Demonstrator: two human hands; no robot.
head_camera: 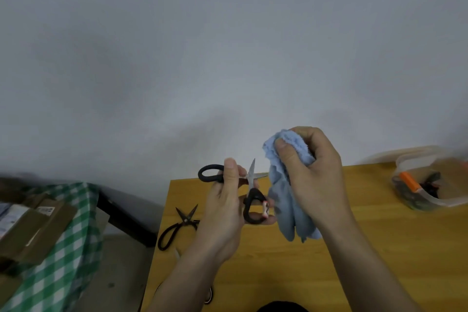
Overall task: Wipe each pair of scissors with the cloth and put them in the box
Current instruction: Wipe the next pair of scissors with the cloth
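My left hand (228, 200) grips a pair of black-handled scissors (249, 200) above the wooden table (354, 248), blades spread apart and pointing up and to the right. My right hand (314, 170) holds a bunched light-blue cloth (286, 200) just right of the blades, hanging down beside the lower handle. A second pair of all-black scissors (178, 225) lies on the table's left edge. The clear plastic box (430, 180) stands at the far right of the table with scissors and an orange-handled item inside.
A side table with a green checked cloth (71, 235) and brown cardboard parcels (33, 225) stands to the left, across a gap of floor. A plain grey wall rises behind the table. Part of another object (209, 295) shows under my left forearm.
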